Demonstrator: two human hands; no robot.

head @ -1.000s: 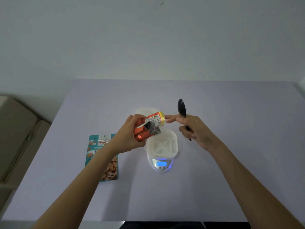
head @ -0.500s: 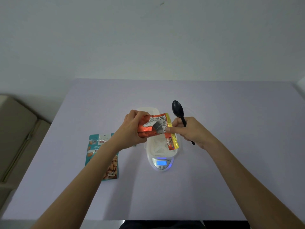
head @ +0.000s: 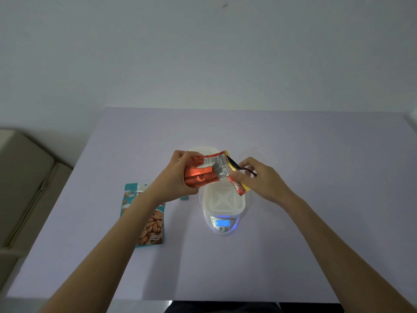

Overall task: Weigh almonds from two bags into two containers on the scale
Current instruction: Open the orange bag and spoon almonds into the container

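Leaves the teal almond bag [head: 144, 214] flat on the tabletop [head: 316, 211] at left. Still grips the orange bag [head: 202, 176] in the left hand [head: 172, 177], sideways above the white container [head: 223, 201] on the scale [head: 223, 228]. Now dips the black spoon [head: 234, 165], upright half a second ago, into the bag's mouth, handle pinched in the right hand [head: 262, 178].

Dim, soft light; wide-angle edge distortion

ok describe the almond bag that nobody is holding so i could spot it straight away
On the pale purple table, look left of the white scale with the lit blue display. The teal bag lies flat there, partly under the left forearm. Almonds are pictured on it, unlike the orange foil bag that the left hand grips.
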